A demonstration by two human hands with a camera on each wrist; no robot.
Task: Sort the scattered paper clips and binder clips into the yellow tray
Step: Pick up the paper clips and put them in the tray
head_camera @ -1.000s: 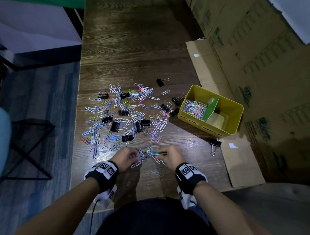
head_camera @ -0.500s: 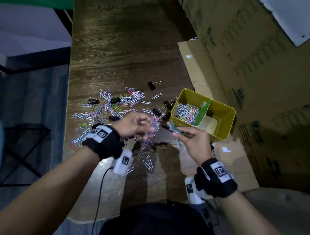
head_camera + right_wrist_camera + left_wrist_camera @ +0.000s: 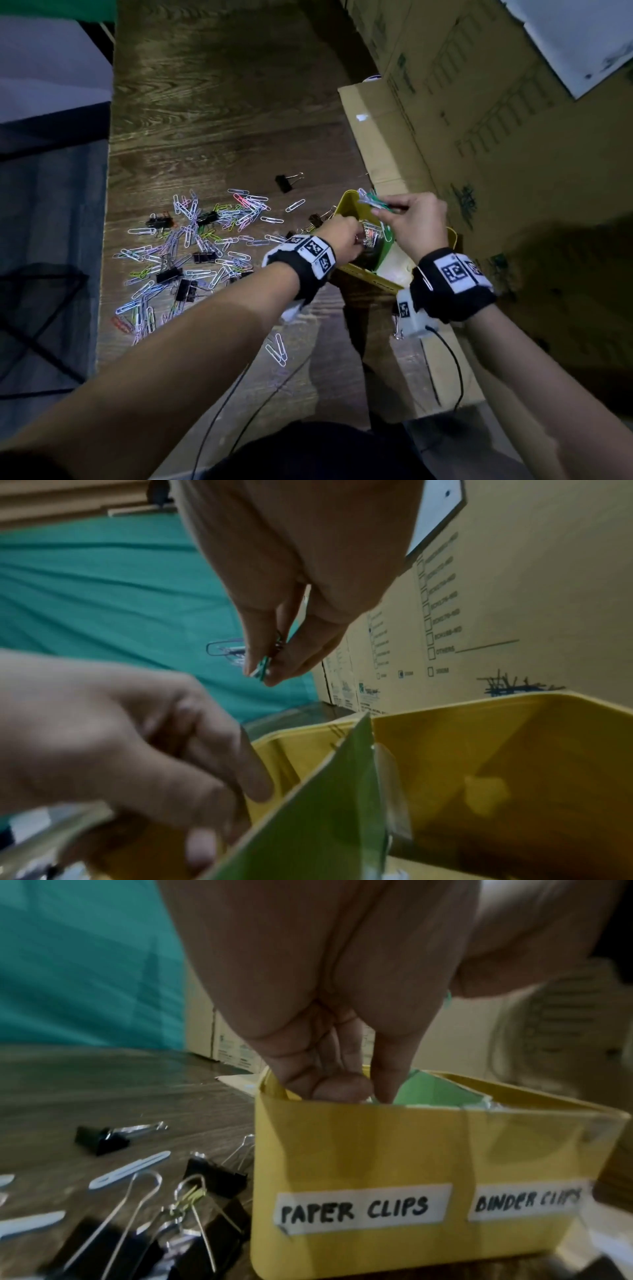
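The yellow tray (image 3: 346,202) (image 3: 342,1150) stands right of the pile, labelled PAPER CLIPS and BINDER CLIPS, with a green divider (image 3: 325,804) inside. My left hand (image 3: 354,236) (image 3: 359,1093) dips bunched fingers into the paper clip compartment, seemingly still pinching paper clips. My right hand (image 3: 380,209) (image 3: 263,672) hovers over the tray and pinches a small bundle of paper clips (image 3: 371,202) (image 3: 262,666), one of them green. Coloured paper clips (image 3: 205,240) and black binder clips (image 3: 283,182) (image 3: 101,1138) lie scattered on the wooden table.
Large cardboard boxes (image 3: 479,102) wall off the right side, and a flat cardboard sheet (image 3: 370,137) lies under the tray. The table's left edge (image 3: 108,240) drops to the floor. Two stray paper clips (image 3: 277,349) lie near me. A cable (image 3: 455,359) hangs from my right wrist.
Both hands lifted clips from the near edge of the pile and carried them right to the tray. The left hand has lowered into the paper clip compartment.
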